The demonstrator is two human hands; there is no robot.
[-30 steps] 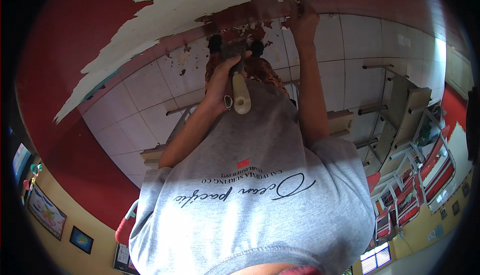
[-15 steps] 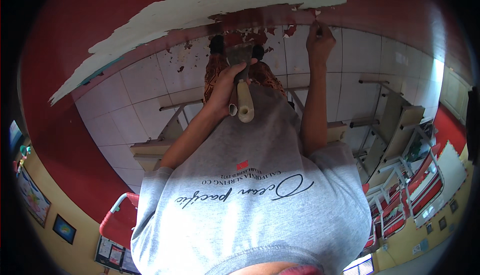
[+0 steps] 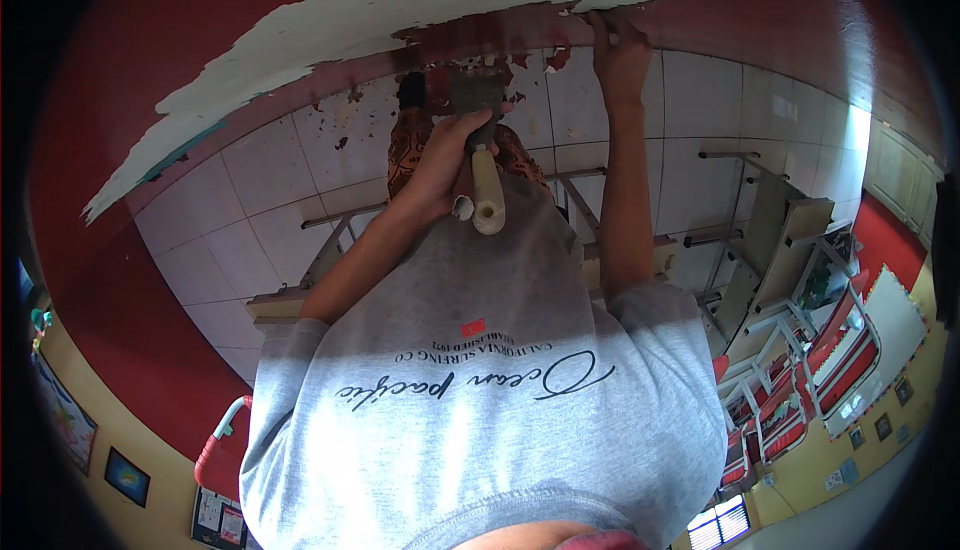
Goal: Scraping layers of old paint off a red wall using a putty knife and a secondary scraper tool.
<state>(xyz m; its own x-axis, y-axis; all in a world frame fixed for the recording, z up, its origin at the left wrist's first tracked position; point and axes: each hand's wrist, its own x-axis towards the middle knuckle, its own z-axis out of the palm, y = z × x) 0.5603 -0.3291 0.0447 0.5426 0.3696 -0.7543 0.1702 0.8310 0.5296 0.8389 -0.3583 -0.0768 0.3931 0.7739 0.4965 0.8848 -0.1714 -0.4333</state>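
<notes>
My left hand (image 3: 447, 155) is closed around a paint scraper (image 3: 487, 182), gripping it where the pale handle meets the broad dark blade, which points toward the wall. Beside the handle, under the same hand, a small pale curled piece (image 3: 462, 208) sticks out; its kind is unclear. My right hand (image 3: 622, 58) is raised to the red wall, its bent fingers touching the lower edge of a pale bare patch (image 3: 400, 2) with jagged borders. Whatever lies between those fingertips is too small to make out. Loose paint flakes (image 3: 343, 142) lie on the tiled floor along the wall's foot.
White floor tiles (image 3: 250, 190) run up to the wall. Behind me on the right stand a wooden desk (image 3: 765, 240) with metal legs and several red chairs (image 3: 845, 350). A red chair (image 3: 222, 450) is close at the left. Beige cabinet doors (image 3: 900, 175) are at the far right.
My right hand has moved up and slightly left, from just below the patch to its lower edge. The left hand keeps its hold on the scraper. The whole view has shifted a little.
</notes>
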